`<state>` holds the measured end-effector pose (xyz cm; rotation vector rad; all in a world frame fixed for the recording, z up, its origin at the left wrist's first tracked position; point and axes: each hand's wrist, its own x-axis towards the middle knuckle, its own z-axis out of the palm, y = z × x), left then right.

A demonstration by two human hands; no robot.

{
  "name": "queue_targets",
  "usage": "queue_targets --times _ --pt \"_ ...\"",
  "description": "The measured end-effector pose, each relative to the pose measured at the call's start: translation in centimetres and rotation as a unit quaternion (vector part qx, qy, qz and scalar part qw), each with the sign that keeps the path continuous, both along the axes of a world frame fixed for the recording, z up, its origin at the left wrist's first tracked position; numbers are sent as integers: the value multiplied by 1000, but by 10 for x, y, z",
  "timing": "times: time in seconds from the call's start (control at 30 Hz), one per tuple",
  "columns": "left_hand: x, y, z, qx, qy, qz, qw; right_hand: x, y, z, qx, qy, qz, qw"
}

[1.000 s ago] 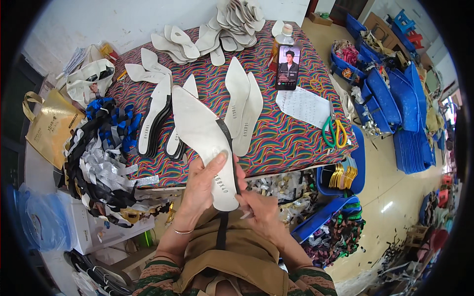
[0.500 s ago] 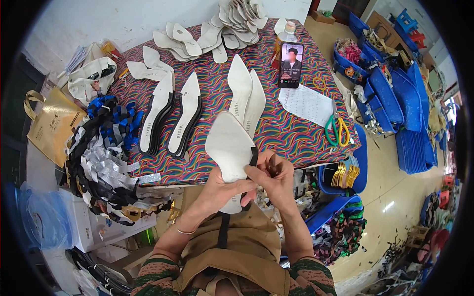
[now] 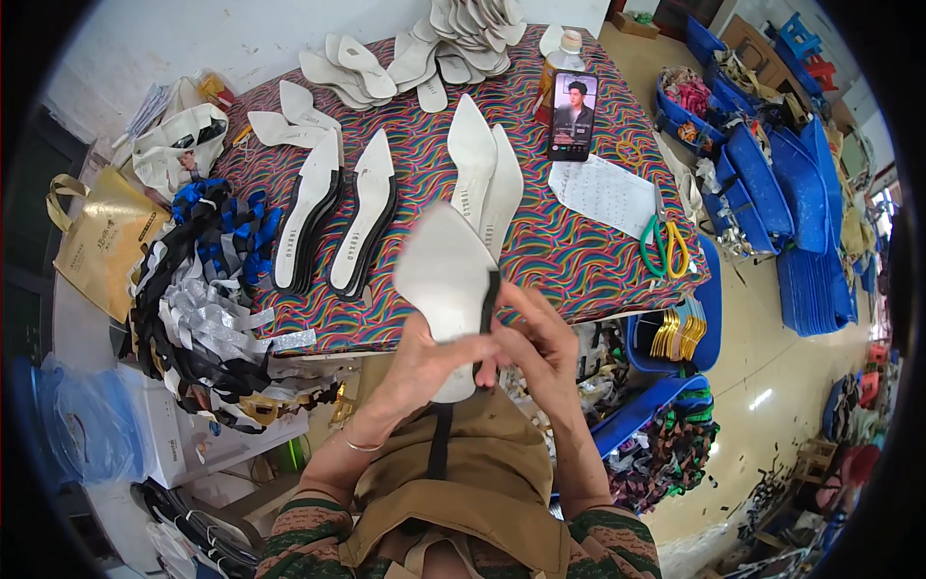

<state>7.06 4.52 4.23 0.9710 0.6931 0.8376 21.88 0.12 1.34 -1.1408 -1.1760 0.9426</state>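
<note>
A white pointed shoe insole (image 3: 446, 275) is held up over my lap, near the table's front edge. My left hand (image 3: 422, 359) is closed round its narrow middle, the thumb lying across the face. Along the insole's right edge runs a black strip (image 3: 491, 294). At that edge my right hand (image 3: 542, 340) is closed, fingers and thumb pinching the strip; the fingertips are partly hidden. A black length (image 3: 440, 442) hangs below the heel over my brown apron (image 3: 482, 463). Black-edged insoles lie stacked in two piles (image 3: 307, 222) (image 3: 364, 217) on the table; two plain white insoles (image 3: 471, 159) lie beyond my hands.
On the patterned tablecloth (image 3: 579, 280) are a propped phone (image 3: 572, 116), a bottle (image 3: 567, 58), a paper sheet (image 3: 603, 198), scissors (image 3: 664, 246) and heaped insoles (image 3: 463, 43). Strip bundles (image 3: 207, 318) hang at the left; blue bins (image 3: 675, 362) stand at the right.
My right thumb has slid off the insole's face to its edge, and the fingers have shifted slightly along the strip. The insole, still in my left hand, is blurred by slight motion.
</note>
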Motion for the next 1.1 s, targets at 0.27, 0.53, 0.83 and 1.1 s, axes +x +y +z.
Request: queue_targets --times 0.27,0.53,0.83,1.1 --pt "-6 24 13 -59 -72 111 990 0 -40 -23 0 -202 78 976" --pt "-7 31 -9 -156 -313 102 931 -15 -51 -4 74 -268 1 961" --pt "-3 25 -9 -91 -359 143 918 -14 -36 14 -42 -76 16 996" --pt "5 -8 -5 -66 -158 119 978 -15 -27 10 -2 -73 -39 997"
